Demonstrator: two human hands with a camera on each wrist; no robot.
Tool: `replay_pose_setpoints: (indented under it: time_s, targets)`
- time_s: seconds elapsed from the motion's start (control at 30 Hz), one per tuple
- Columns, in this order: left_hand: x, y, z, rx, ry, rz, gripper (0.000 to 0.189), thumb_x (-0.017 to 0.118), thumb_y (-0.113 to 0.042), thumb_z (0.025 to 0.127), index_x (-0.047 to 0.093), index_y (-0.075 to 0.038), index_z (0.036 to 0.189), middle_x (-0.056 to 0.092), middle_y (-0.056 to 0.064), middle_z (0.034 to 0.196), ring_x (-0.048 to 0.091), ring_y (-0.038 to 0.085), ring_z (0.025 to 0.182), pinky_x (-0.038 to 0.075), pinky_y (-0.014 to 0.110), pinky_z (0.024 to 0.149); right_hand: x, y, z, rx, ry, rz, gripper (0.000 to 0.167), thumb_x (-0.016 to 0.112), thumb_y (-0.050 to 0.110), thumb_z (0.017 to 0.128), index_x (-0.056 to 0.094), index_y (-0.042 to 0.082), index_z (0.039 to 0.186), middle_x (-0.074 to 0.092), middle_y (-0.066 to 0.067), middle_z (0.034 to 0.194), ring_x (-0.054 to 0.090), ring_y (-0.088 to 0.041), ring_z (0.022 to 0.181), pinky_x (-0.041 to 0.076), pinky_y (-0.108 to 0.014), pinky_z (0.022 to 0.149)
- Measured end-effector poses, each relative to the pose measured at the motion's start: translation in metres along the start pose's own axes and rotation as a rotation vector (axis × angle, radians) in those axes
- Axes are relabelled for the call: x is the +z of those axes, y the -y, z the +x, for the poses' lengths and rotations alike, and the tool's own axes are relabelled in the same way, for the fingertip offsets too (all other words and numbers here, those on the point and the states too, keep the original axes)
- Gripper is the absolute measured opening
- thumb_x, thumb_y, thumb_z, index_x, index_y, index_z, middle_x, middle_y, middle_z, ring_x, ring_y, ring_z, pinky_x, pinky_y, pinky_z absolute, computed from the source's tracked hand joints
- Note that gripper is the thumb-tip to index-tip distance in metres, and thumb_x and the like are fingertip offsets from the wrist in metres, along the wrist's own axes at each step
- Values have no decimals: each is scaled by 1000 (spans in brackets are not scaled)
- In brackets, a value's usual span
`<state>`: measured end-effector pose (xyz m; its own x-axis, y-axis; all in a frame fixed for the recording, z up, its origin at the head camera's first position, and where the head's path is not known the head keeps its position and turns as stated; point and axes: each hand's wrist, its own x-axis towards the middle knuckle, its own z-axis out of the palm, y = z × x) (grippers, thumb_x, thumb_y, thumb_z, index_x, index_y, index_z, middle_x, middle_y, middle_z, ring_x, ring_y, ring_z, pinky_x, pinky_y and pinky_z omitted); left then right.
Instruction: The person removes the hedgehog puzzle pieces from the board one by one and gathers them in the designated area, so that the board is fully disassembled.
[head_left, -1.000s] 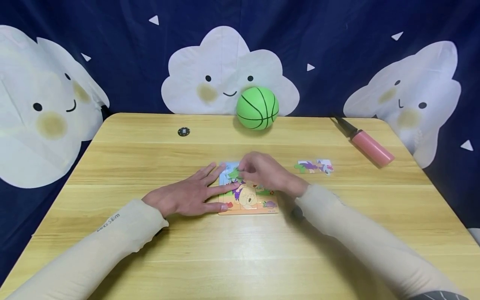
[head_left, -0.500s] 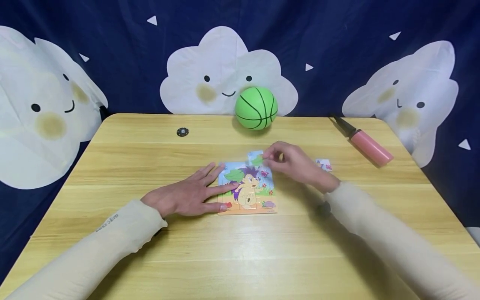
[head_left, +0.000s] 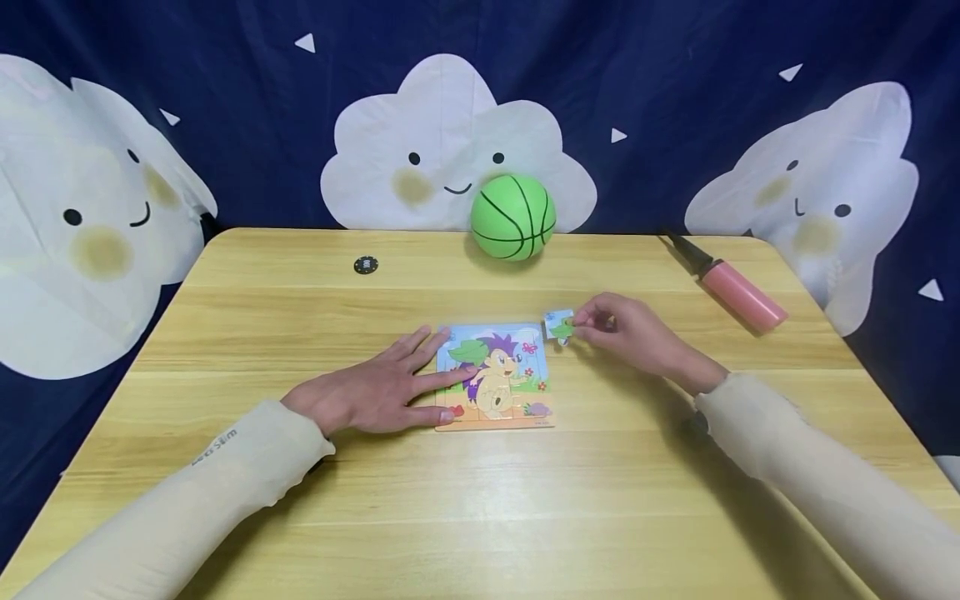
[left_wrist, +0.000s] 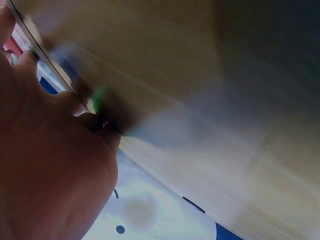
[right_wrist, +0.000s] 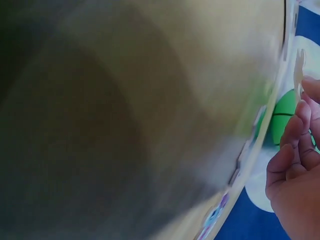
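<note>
A flat jigsaw puzzle with a hedgehog picture lies mid-table in the head view. My left hand rests with spread, straight fingers over its left side. Off the puzzle's upper right corner, my right hand pinches a blue-and-green puzzle piece between thumb and fingertips. That puzzle piece appears nearly edge-on in the right wrist view. Another, purple-tinted piece lies on the tabletop there. In the left wrist view, the back of my left hand covers most of what lies under it.
Toward the back edge of the wooden table sits a green ball with black lines. A black round chip lies back left. At back right is a pink hand pump with a black nozzle. Behind hangs a dark blue cloud-printed curtain.
My right hand has moved from over the puzzle's upper part out to the right, carrying the green-and-blue puzzle piece. It now covers where loose pieces lay. The left hand has stayed put.
</note>
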<state>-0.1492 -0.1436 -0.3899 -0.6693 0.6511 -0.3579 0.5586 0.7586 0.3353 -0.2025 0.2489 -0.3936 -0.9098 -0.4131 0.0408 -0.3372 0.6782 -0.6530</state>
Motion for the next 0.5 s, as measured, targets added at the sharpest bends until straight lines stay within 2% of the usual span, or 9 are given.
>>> replay_pose_setpoints:
  time_s: [0.33, 0.5]
  targets:
    - [0, 0, -1, 1, -3, 5, 68, 47, -75, 106, 26, -55, 168, -11, 2, 185, -9, 35, 172, 17, 66, 136, -1, -6, -5, 10, 28, -41, 10, 78, 7, 101, 77, 3, 110, 72, -8, 100, 59, -18, 90, 48, -21, 77]
    - [1, 0, -2, 3, -13, 2, 67, 46, -75, 107, 27, -56, 168, -10, 1, 185, -7, 34, 172, 21, 67, 135, -1, -7, -4, 26, 49, -77, 10, 78, 9, 101, 78, 6, 110, 74, -8, 104, 60, -18, 93, 49, -24, 82]
